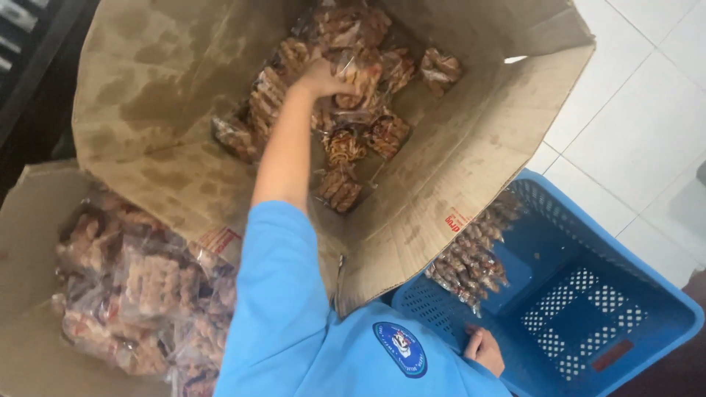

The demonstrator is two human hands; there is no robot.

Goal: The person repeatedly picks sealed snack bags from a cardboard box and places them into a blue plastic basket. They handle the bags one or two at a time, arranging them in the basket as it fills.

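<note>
My left hand (pixel 320 77) reaches deep into a tall, stained cardboard box (pixel 471 147), its fingers closed on a clear packet of brown snacks (pixel 358 73). Several more such snack packets (pixel 342 147) lie piled on the box's bottom around the hand. My right hand (pixel 484 350) rests low at the near rim of a blue plastic basket (pixel 647 294) and grips that rim. A row of snack packets (pixel 471 257) stands inside the basket along its left wall, just beyond my right hand.
A second open cardboard box (pixel 29 242) at the lower left is full of bagged snacks (pixel 140 294). White tiled floor (pixel 640 110) lies to the right. A dark shelf edge (pixel 29 51) runs along the upper left.
</note>
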